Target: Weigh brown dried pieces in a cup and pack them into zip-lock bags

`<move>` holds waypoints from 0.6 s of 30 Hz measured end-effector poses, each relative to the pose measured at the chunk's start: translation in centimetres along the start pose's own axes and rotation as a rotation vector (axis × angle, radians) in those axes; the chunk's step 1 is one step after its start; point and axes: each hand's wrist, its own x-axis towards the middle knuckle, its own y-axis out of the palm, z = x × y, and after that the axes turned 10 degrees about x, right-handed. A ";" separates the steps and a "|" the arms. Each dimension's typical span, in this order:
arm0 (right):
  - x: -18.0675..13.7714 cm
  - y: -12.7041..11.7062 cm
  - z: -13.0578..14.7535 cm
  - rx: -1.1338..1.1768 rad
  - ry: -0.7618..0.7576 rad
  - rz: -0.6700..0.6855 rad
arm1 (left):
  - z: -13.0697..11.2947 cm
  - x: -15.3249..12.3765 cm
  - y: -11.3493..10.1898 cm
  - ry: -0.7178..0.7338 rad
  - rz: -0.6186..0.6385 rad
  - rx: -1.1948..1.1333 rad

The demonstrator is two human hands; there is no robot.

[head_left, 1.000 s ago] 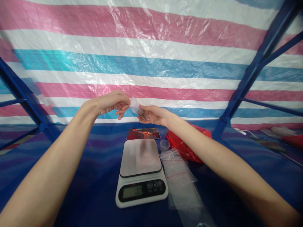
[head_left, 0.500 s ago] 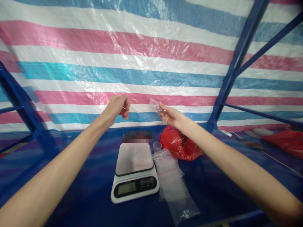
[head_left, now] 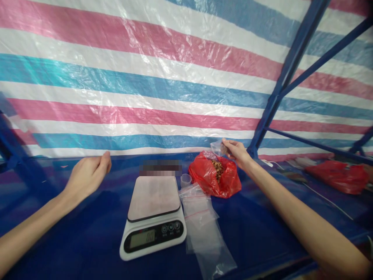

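My right hand (head_left: 236,151) pinches a small clear zip bag (head_left: 216,147) with something brownish inside, just behind and above a red plastic bag (head_left: 201,171). That red bag lies open, full of small brown pieces (head_left: 218,171) I cannot name. Off to the left, over the blue surface, my left hand (head_left: 89,175) is loosely closed with its thumb up. Nothing shows in it. Between the hands stands a white kitchen scale (head_left: 154,198), its plate bare and its display reading 0.0. Flat beside the scale lie several clear zip bags (head_left: 204,229).
A small clear cup (head_left: 185,180) stands between the scale and the red bag. Behind the scale is a blurred-out dark item (head_left: 159,167). Blue metal posts (head_left: 271,101) frame a striped plastic sheet (head_left: 145,85). Another red bag (head_left: 338,177) and a white cable lie at right.
My right hand has moved right with the small bag, toward the far side of the red bag. My left hand has dropped down and left, away from it. The view has shifted slightly.
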 end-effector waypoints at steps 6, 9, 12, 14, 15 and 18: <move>-0.4 -0.3 -0.3 -0.178 -0.154 0.051 | 0.6 -0.7 0.4 0.018 0.008 0.049; -0.5 -0.8 0.2 -0.248 -0.219 0.048 | 1.0 -0.8 0.5 0.017 0.010 0.018; -1.0 -0.9 0.7 -0.347 -0.311 0.055 | 1.0 -0.8 0.7 0.015 -0.002 0.000; -1.4 -0.7 1.0 -0.427 -0.391 0.092 | 0.9 -0.8 0.9 0.007 0.004 -0.016; -1.6 -0.6 1.2 -0.448 -0.422 0.111 | 0.8 -0.9 0.9 0.004 0.011 -0.027; -2.0 0.0 1.5 -0.399 -0.436 0.124 | 0.8 -0.9 1.1 -0.013 0.018 -0.060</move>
